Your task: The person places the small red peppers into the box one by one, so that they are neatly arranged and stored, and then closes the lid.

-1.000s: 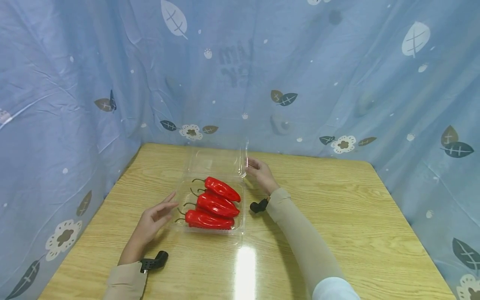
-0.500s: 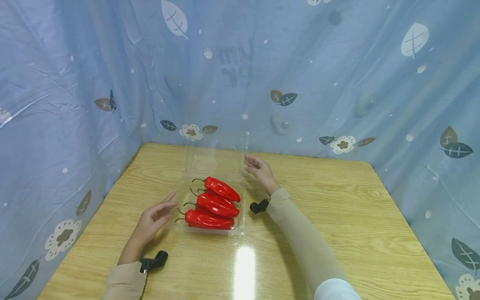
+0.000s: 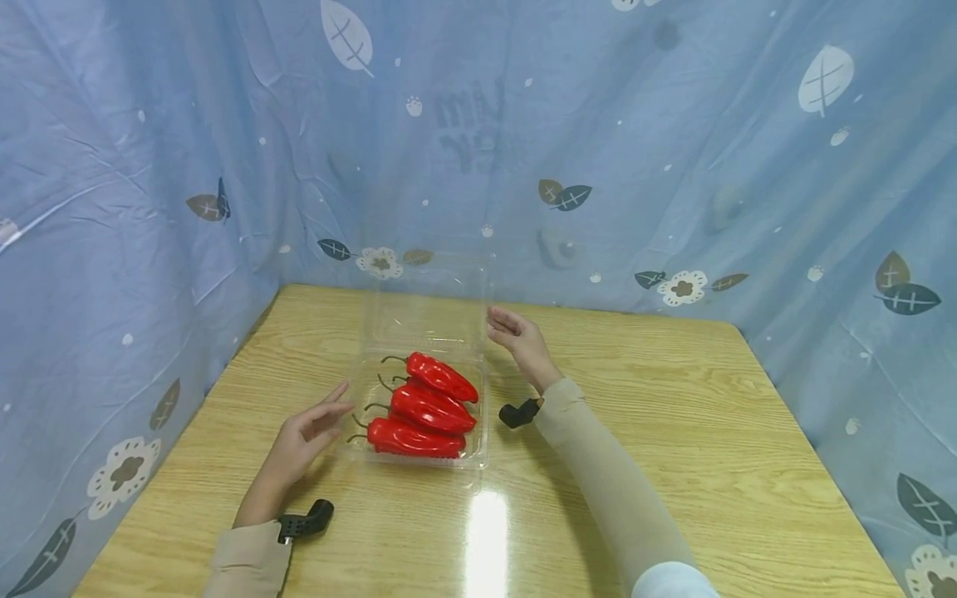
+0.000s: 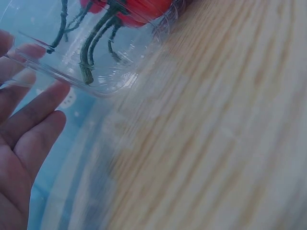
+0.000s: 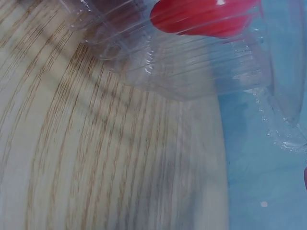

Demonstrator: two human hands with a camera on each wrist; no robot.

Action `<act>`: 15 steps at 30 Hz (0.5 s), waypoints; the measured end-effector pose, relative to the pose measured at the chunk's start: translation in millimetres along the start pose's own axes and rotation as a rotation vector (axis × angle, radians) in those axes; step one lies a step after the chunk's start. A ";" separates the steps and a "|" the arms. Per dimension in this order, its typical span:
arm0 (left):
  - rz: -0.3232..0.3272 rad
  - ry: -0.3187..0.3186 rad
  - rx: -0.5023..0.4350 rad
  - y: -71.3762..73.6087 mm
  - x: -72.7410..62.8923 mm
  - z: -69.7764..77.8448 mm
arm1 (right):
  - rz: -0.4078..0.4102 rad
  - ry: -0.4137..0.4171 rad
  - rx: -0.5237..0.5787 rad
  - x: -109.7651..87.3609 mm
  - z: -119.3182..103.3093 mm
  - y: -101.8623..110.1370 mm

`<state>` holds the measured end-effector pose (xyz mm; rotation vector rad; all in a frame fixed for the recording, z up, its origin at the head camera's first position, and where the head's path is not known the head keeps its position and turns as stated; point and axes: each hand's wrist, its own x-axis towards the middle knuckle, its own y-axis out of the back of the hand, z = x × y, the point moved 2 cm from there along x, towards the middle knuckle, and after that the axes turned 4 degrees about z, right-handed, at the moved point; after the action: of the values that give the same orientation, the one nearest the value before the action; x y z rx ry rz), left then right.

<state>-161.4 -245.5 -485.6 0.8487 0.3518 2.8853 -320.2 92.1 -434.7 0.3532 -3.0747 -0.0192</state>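
Observation:
Several red peppers (image 3: 426, 407) with green stems lie in a clear plastic clamshell box (image 3: 486, 444). Its transparent lid (image 3: 429, 316) stands raised at the far side. At the box's left side is my left hand (image 3: 302, 436), fingers extended; the left wrist view has the fingertips (image 4: 58, 91) at the clear rim, by the stems. My right hand (image 3: 523, 345) is beside the lid's right edge with its fingers fairly straight. Whether it touches the plastic cannot be made out. In the right wrist view only a sliver of that hand shows, beyond the ribbed box wall (image 5: 192, 72).
A wooden table (image 3: 673, 440) carries the box. Blue curtain (image 3: 650, 149) with leaf and flower prints surrounds it at the back and both sides. Black wrist cameras sit on both forearms.
The lid has tilted back from the box, its top edge now higher in the head view. My right fingers have shifted very slightly; my left hand has stayed in place.

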 end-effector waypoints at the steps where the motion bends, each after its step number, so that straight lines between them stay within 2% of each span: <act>1: -0.001 -0.001 -0.002 0.1 0.0 0.0 | 0.000 0.003 -0.004 -0.4 -0.2 0.3; 8: -0.004 -0.008 -0.016 -0.2 -0.4 0.2 | 0.009 0.011 -0.045 -4.4 -4.3 1.1; 15: -0.013 0.010 -0.004 -0.1 0.0 -0.6 | -0.035 0.055 -0.062 -10.8 -10.7 1.9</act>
<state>-161.8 -245.5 -486.1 0.8287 0.3519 2.8780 -309.6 96.4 -424.5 0.3966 -3.0052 -0.1043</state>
